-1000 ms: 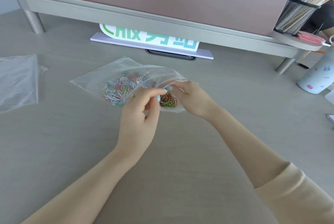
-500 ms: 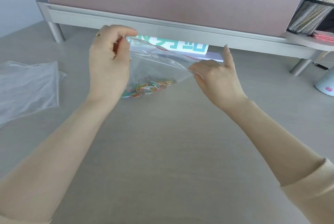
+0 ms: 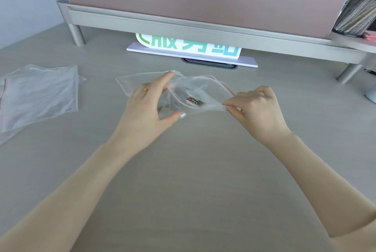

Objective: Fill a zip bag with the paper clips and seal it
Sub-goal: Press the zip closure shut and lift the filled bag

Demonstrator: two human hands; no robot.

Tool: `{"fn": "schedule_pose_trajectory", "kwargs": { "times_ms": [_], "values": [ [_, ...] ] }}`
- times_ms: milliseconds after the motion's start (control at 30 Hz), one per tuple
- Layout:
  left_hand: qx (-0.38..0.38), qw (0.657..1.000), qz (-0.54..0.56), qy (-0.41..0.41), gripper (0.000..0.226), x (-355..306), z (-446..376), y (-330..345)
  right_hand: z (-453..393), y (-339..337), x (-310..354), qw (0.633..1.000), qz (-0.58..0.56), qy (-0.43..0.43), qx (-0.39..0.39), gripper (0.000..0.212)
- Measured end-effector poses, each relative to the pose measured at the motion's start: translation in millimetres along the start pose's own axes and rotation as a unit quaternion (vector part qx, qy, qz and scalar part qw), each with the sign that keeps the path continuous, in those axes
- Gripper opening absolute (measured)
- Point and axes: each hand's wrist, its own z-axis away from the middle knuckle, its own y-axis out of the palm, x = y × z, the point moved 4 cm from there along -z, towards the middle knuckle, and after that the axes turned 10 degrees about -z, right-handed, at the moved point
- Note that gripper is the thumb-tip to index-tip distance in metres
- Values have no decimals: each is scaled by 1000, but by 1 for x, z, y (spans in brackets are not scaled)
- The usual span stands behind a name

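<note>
Hands work a zip bag (image 3: 195, 87) of paper clips (image 3: 194, 101) above the tabletop (image 3: 183, 170): left hand (image 3: 148, 113) loosely cups its left side, right hand (image 3: 258, 109) pinches the near right corner (best pinched flat along the mouth to seal).

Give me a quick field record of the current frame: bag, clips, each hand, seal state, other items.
bag: clear zip bag held between both hands over the desk
clips: coloured paper clips bunched inside the bag
left hand: left hand holds the bag's left part
right hand: right hand pinches the bag's right corner
seal: cannot tell
other: spare clear bags lying at left; mesh pen holder at right
</note>
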Motion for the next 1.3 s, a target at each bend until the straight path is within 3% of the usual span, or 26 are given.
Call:
{"fn": "schedule_pose_trajectory", "kwargs": {
  "times_ms": [167,267,333,433,633,700,767,867,933,1000,1067,1167,1300],
  "values": [
    [-65,995,66,27,11,-18,-12,5,14,4,-21,995,-49,83,23,10],
    [-73,992,100,20,11,-20,-11,5,23,7,-30,988,-85,122,37,11],
    [-70,988,136,-16,17,-13,-4,4,27,8,-32,977,-166,128,28,10],
    [-84,981,158,-77,22,4,9,4,35,4,-28,922,-338,188,27,14],
    [-119,961,128,-215,13,35,18,1,38,-5,3,898,-408,167,2,27],
    [-165,972,22,-167,23,28,23,-10,40,-4,15,891,-425,159,3,36],
    [-188,978,-83,-32,41,4,25,-14,43,-1,21,881,-447,157,12,39],
    [-96,965,-196,146,56,-36,31,12,46,5,24,881,-452,139,32,32],
    [-11,947,-247,205,56,-50,37,41,48,9,25,879,-458,122,52,21],
    [19,938,-264,223,41,-52,39,61,50,12,25,878,-462,105,68,18],
    [-9,943,-253,215,26,-49,36,64,50,15,24,876,-464,104,84,26],
    [-63,945,-246,207,26,-42,28,64,49,18,20,872,-464,123,95,36],
    [-78,954,-226,178,26,-36,26,67,46,22,17,866,-470,138,98,33]
  ]
}}
